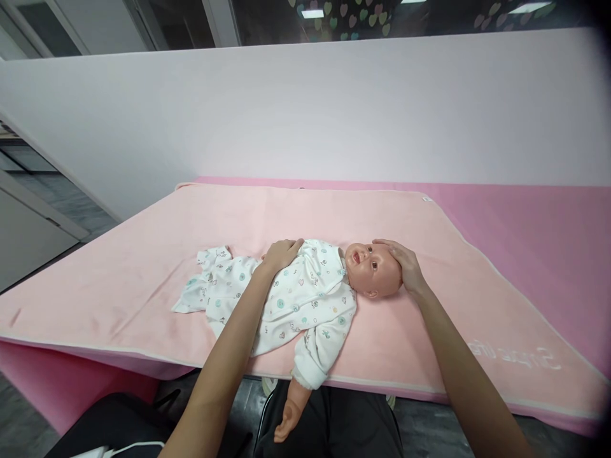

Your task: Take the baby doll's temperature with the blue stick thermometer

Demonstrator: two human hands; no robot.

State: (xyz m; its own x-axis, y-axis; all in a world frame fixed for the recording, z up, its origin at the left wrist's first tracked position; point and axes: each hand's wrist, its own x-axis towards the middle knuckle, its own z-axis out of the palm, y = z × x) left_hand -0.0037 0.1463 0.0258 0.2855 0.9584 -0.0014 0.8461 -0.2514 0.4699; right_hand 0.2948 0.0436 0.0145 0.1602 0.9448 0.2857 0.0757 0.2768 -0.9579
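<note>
1. A baby doll (305, 299) in a white printed sleepsuit (286, 299) lies on its back near the front edge of a pink blanket (143, 254) spread over the table (548, 242).
2. The left hand (282, 253) rests flat and open on the doll's chest; the right hand (403, 264) cups the top of its head (375, 270), fingers spread, not clamped.
3. One doll arm (296, 413) already dangles over the edge; a careless tug could slide the doll off.
</note>
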